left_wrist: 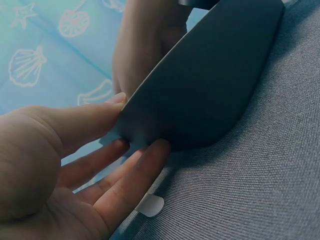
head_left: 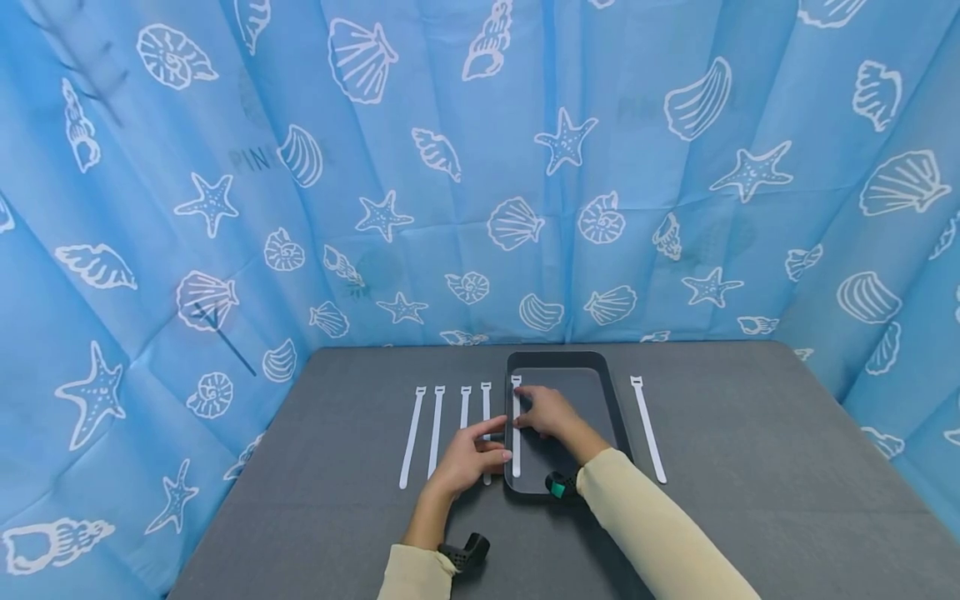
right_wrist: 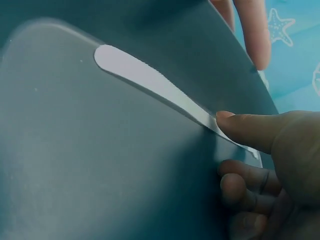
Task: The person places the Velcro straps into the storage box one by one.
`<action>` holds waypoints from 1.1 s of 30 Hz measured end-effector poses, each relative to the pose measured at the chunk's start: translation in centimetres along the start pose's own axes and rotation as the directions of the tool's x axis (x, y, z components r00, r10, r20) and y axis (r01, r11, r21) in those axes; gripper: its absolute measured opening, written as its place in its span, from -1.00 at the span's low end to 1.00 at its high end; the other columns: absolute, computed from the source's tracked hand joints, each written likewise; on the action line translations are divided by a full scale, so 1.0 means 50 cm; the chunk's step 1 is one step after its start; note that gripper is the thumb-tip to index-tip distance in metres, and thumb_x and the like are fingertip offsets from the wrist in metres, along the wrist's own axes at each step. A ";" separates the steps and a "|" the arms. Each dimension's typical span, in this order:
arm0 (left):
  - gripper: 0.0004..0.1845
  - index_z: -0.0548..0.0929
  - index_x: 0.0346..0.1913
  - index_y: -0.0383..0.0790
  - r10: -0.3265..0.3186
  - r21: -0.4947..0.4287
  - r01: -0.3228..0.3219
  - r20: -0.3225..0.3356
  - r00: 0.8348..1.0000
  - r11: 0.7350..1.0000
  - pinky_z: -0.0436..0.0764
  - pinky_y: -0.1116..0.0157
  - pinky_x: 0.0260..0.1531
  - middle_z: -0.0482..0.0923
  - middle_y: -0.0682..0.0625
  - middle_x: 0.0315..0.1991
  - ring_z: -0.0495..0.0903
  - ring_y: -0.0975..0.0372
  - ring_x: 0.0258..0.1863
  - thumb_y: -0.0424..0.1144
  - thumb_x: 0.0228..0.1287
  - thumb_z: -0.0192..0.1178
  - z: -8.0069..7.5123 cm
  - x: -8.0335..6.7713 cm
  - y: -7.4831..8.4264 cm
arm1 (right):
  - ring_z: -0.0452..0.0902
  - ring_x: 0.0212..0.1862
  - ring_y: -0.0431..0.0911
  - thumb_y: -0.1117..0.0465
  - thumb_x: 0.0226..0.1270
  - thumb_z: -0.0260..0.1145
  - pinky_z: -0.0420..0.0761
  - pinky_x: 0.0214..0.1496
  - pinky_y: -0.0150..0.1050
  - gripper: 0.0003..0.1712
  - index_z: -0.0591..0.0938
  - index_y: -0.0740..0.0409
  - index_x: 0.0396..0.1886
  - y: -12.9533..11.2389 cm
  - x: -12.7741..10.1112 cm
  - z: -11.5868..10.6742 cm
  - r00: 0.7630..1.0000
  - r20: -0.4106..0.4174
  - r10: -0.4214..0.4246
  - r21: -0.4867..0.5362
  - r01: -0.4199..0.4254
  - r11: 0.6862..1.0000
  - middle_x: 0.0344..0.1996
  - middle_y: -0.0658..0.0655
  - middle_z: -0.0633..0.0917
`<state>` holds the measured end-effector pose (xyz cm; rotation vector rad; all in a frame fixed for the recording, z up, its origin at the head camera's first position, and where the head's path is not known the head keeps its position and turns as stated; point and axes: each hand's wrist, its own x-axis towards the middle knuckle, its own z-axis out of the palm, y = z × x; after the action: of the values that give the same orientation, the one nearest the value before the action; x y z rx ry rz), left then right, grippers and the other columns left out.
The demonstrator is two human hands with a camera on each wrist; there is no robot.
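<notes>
A dark grey tray (head_left: 574, 497) stands on the table with a white strap-type cable tie (head_left: 516, 450) lengthwise along its left inner wall. My right hand (head_left: 549, 412) reaches into the tray and holds that tie near its slotted end. In the right wrist view the thumb (right_wrist: 245, 127) lies against the tie (right_wrist: 145, 75), the other fingers curled below it. My left hand (head_left: 467, 460) is at the tray's left side. Its thumb (left_wrist: 90, 122) touches the rim and its fairly straight fingers (left_wrist: 135, 182) meet the outer wall (left_wrist: 200, 85).
Several white ties (head_left: 412, 437) lie in a row left of the tray, some partly behind the left hand. Another tie (head_left: 648, 429) lies to its right. Behind the grey table (head_left: 750, 467) hangs a blue curtain (head_left: 480, 275) with a shell print.
</notes>
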<state>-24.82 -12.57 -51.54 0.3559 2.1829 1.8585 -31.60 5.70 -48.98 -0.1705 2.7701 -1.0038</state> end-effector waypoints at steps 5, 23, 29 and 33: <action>-0.38 0.42 0.37 -0.17 0.005 0.014 -0.005 -0.002 1.000 1.000 0.67 0.21 -0.19 0.41 -0.18 0.26 0.62 0.11 -0.06 -0.38 0.24 0.31 0.001 -0.005 -0.005 | 0.51 -0.68 -0.12 0.19 0.16 0.48 0.50 -0.62 -0.29 -0.29 0.48 0.09 0.33 0.006 -0.008 -0.016 0.999 -0.002 -0.037 0.031 0.037 0.999 0.01 0.27 0.62; -0.35 0.37 0.38 -0.30 0.016 -0.029 -0.016 0.003 1.000 0.999 0.67 0.15 -0.18 0.39 -0.26 0.27 0.61 0.05 -0.03 -0.43 0.23 0.31 0.008 -0.008 0.003 | 0.61 -0.42 0.17 0.23 0.29 0.37 0.46 -0.54 -0.24 -0.47 0.53 0.19 0.25 0.031 -0.057 -0.127 0.986 0.003 -0.165 0.190 0.161 0.968 -0.42 0.21 0.63; -0.36 0.39 0.38 -0.27 0.018 -0.011 -0.018 0.001 1.000 1.000 0.67 0.17 -0.18 0.41 -0.24 0.26 0.62 0.08 -0.05 -0.40 0.22 0.32 0.004 -0.005 -0.002 | 0.62 -0.37 0.16 0.22 0.34 0.31 0.47 -0.55 -0.22 -0.59 0.58 0.23 0.16 0.043 -0.083 -0.167 0.986 -0.028 -0.164 0.205 0.166 0.965 -0.35 0.22 0.67; -0.35 0.39 0.38 -0.27 0.020 -0.005 -0.020 0.006 1.000 1.000 0.67 0.18 -0.18 0.41 -0.22 0.25 0.62 0.10 -0.06 -0.38 0.22 0.33 -0.001 -0.005 -0.006 | 0.62 -0.34 0.16 0.22 0.37 0.28 0.55 -0.45 -0.14 -0.62 0.59 0.26 0.13 0.066 -0.096 -0.182 0.986 -0.082 -0.148 0.228 0.163 0.960 -0.35 0.23 0.68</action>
<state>-24.62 -12.73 -51.81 0.3837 2.1779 1.8706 -29.04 14.70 -43.59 -0.3312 2.6988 -1.3893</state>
